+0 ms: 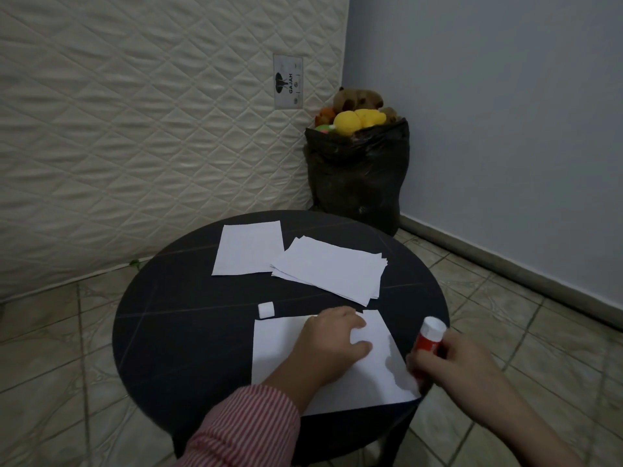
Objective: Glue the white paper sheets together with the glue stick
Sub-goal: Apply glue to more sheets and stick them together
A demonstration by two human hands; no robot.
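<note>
Dark round worktop (188,332): left hand (332,338) presses its spread fingers flat on the near sheet (279,348). Right hand (468,369) grips the uncapped glue stick (428,340) just right of those fingers, tip tilted up and away, ready to swipe leftward.

Home rm: mattress (135,129) vs wall, toy bag (357,176).

A quilted mattress (135,129) leans beside a black bag (357,176) — soft toys (354,112) on top.
</note>
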